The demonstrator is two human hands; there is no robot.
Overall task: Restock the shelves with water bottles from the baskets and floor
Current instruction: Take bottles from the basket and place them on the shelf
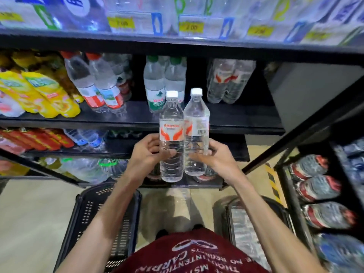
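Bottom of frame: black basket [98, 223] lower left, second basket [254, 223] lower right, on the floor. Centre: my left hand [146, 152] grips the left water bottle [171, 138], my right hand [214, 156] grips the right water bottle [196, 134], both upright, touching. Behind them: middle shelf [236, 117] with matching bottles [228, 81].

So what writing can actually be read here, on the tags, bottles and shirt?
"7.00": yellow price tag on the upper shelf edge, hazy.
"2.00": next price tag to its right.
"CARRI": red shirt, upside down and cut off; its other lines are too partial to read.
Label of the left bottle: red brand word, too blurred.
Label of the right bottle: barcode digits too small.
Other tags and shelved bottles: blurred.
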